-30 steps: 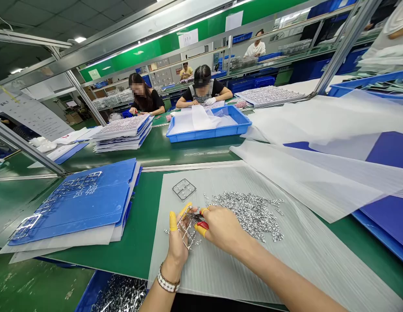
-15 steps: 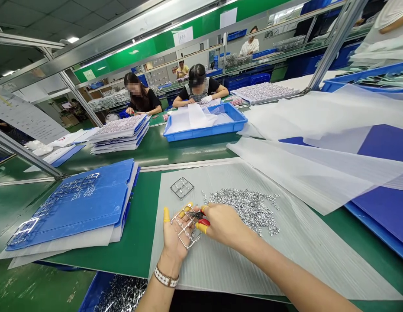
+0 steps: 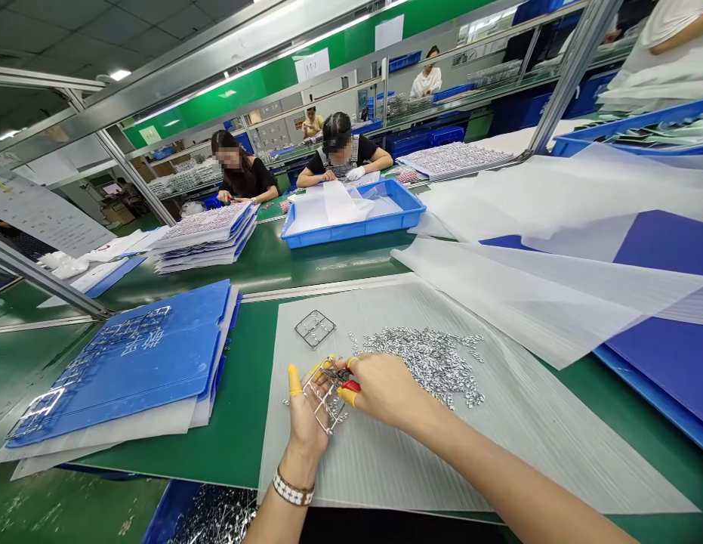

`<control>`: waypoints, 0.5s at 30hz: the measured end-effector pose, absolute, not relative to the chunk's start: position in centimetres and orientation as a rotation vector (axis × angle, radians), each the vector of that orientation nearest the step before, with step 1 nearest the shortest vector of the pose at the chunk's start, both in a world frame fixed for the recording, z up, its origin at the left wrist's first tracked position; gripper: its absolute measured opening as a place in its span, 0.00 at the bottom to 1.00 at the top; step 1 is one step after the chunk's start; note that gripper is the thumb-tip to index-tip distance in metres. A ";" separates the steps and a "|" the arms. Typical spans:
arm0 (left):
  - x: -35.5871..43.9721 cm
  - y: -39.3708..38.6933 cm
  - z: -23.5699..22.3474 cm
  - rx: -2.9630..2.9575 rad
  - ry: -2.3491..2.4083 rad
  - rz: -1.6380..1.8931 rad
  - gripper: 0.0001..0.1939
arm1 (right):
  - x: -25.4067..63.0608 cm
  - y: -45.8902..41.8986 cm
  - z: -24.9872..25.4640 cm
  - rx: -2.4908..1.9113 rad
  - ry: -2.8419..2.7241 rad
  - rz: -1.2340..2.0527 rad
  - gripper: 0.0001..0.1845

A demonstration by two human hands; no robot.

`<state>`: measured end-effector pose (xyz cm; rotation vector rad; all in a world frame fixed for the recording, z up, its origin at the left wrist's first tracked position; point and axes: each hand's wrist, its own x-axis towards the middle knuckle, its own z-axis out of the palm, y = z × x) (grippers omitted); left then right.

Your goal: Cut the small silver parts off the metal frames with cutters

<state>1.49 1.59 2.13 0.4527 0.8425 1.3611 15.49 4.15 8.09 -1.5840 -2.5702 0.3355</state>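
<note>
My left hand [image 3: 306,417], with yellow finger cots, holds a small metal frame of parts [image 3: 324,399] above a white foam sheet [image 3: 498,431]. My right hand [image 3: 385,387] is closed around red-handled cutters [image 3: 344,379], whose tip sits at the frame's top edge. A pile of small loose metal parts [image 3: 430,359] lies just right of my hands. An empty metal frame [image 3: 315,328] rests on the sheet beyond them.
A stack of blue boards [image 3: 147,355] with empty frames on top lies at left. A blue bin of metal frames [image 3: 209,514] sits at the near edge. White sheets [image 3: 555,249] over blue boards cover the right. A blue tray [image 3: 351,219] and seated workers [image 3: 345,155] are across.
My hands stay together over the sheet; the frame has shifted slightly in my left hand while the cutters work along its top. The view drifted a little.
</note>
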 end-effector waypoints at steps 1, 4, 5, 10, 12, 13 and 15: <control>1.6 1.5 2.2 0.468 0.850 1.366 0.33 | 15.5 4.2 8.1 -1.584 -2.571 0.336 0.13; 1.9 1.4 2.4 0.509 0.885 1.389 0.33 | 15.5 4.2 8.1 -1.577 -2.582 0.328 0.13; 1.9 1.4 2.5 0.522 0.900 1.395 0.33 | 15.5 4.2 8.1 -1.575 -2.588 0.323 0.13; 2.0 1.3 2.0 0.595 0.943 1.409 0.33 | 15.4 4.2 8.4 -1.576 -2.629 0.312 0.14; 1.9 1.2 1.6 0.632 0.968 1.421 0.33 | 15.4 4.3 8.6 -1.571 -2.646 0.314 0.14; 1.9 1.2 1.5 0.653 0.982 1.428 0.33 | 15.4 4.3 8.7 -1.571 -2.650 0.313 0.14; 1.8 1.1 1.1 0.696 1.008 1.439 0.33 | 15.4 4.2 8.9 -1.576 -2.657 0.303 0.14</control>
